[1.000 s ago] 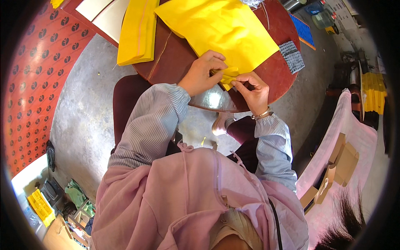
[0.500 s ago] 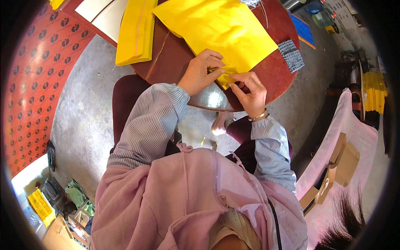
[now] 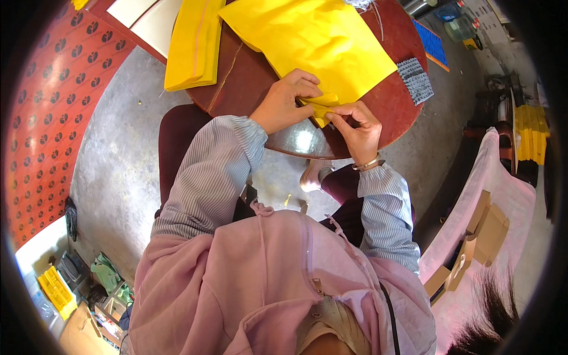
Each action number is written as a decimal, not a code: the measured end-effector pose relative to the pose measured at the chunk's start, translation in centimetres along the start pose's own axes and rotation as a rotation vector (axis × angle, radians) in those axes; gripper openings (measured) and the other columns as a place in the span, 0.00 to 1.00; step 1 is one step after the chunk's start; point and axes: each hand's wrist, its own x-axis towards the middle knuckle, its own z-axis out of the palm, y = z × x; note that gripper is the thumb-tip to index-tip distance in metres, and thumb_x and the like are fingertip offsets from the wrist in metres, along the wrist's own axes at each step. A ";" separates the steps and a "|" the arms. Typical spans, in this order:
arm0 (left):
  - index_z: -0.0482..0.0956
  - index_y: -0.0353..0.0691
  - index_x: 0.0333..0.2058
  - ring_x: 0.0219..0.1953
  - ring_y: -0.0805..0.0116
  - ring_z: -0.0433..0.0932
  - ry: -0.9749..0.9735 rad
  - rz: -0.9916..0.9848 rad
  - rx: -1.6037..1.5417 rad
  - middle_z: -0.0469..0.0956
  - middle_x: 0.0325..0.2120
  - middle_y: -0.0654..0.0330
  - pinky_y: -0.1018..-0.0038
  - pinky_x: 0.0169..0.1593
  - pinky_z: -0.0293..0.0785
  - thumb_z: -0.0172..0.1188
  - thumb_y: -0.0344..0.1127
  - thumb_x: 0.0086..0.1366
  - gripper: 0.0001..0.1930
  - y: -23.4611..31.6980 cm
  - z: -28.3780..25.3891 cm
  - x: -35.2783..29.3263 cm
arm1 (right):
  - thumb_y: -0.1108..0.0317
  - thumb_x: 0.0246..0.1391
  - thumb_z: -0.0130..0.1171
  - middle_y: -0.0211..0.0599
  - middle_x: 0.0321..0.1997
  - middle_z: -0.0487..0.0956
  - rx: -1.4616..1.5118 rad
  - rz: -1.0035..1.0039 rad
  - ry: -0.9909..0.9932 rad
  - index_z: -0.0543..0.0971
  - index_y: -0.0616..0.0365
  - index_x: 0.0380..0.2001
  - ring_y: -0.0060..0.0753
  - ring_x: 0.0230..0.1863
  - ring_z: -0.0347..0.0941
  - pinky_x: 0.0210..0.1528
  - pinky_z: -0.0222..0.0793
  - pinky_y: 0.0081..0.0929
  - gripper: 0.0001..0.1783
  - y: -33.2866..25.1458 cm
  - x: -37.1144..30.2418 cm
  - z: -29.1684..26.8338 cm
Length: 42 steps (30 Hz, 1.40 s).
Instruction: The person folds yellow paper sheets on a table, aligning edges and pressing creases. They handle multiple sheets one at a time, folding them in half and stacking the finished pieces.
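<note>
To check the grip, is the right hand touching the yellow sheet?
Touching: the head view shows the right hand pinching the yellow sheet at its near end.

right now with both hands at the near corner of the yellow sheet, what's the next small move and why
I'd probably flatten the crumpled near corner of the large thin yellow sheet with the left hand: its folds bunch between both hands, the right hand pinches the edge, and much of the rest lies spread on the round reddish-brown table.
</note>
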 end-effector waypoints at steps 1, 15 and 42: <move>0.88 0.36 0.45 0.55 0.59 0.82 0.010 0.006 0.008 0.80 0.54 0.55 0.68 0.57 0.79 0.70 0.27 0.62 0.12 -0.1 0.1 0.0 | 0.77 0.54 0.76 0.30 0.34 0.82 -0.013 -0.006 0.003 0.88 0.62 0.36 0.18 0.31 0.76 0.32 0.72 0.18 0.07 0.0 0.0 0.0; 0.88 0.34 0.44 0.53 0.60 0.83 0.045 -0.032 -0.020 0.80 0.54 0.54 0.69 0.58 0.78 0.69 0.29 0.67 0.09 -0.8 0.7 0.2 | 0.77 0.50 0.76 0.35 0.38 0.86 -0.245 -0.241 -0.031 0.89 0.60 0.36 0.35 0.37 0.81 0.41 0.78 0.30 0.09 -0.8 -0.1 -0.6; 0.89 0.35 0.44 0.54 0.60 0.83 0.070 -0.038 -0.031 0.80 0.53 0.54 0.69 0.58 0.79 0.70 0.27 0.64 0.09 -0.5 0.9 0.3 | 0.76 0.50 0.76 0.35 0.37 0.84 -0.270 -0.215 -0.021 0.88 0.59 0.38 0.32 0.34 0.80 0.37 0.77 0.25 0.11 -0.5 -0.4 -0.4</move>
